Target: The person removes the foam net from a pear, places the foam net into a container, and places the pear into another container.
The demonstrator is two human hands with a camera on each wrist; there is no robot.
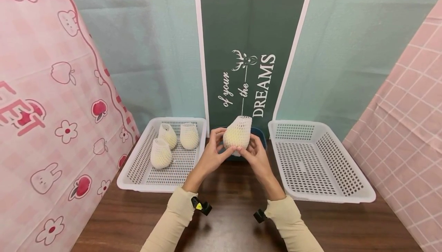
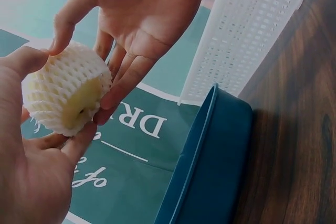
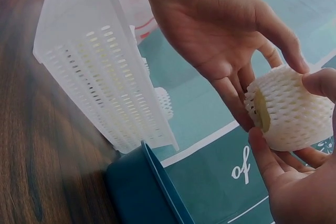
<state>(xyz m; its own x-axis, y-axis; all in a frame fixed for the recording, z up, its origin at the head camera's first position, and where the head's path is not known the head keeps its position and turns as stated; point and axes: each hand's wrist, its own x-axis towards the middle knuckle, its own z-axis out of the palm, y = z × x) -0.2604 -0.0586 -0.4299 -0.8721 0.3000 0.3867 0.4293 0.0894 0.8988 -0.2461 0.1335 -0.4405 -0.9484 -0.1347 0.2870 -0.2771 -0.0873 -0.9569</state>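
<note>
Both hands at work on a netted fruit. The pale yellow fruit (image 2: 83,103), in its white foam net (image 1: 245,123), is held raised off the wooden bench (image 1: 238,210); in the head view it overlaps the blue basin (image 2: 220,156), though whether it lies directly above cannot be told. The left hand (image 1: 213,155) and right hand (image 1: 258,159) are partly closed about it from opposite sides, fingers curved along the flanks and thumbs meeting near its lower end. The wrist views show bare skin through the net's end opening. To the left, a white basket (image 1: 148,187) contains three similar netted fruits (image 1: 161,154); a second basket (image 1: 304,163) stands to the right. Handling, as judged: the fruit is probably firm, moderately light and liable to bruise; the net, soft, stretchy and easily torn. A broad, gentle hold around the widest part seems best, since the loose upper net would likely slip.
</note>
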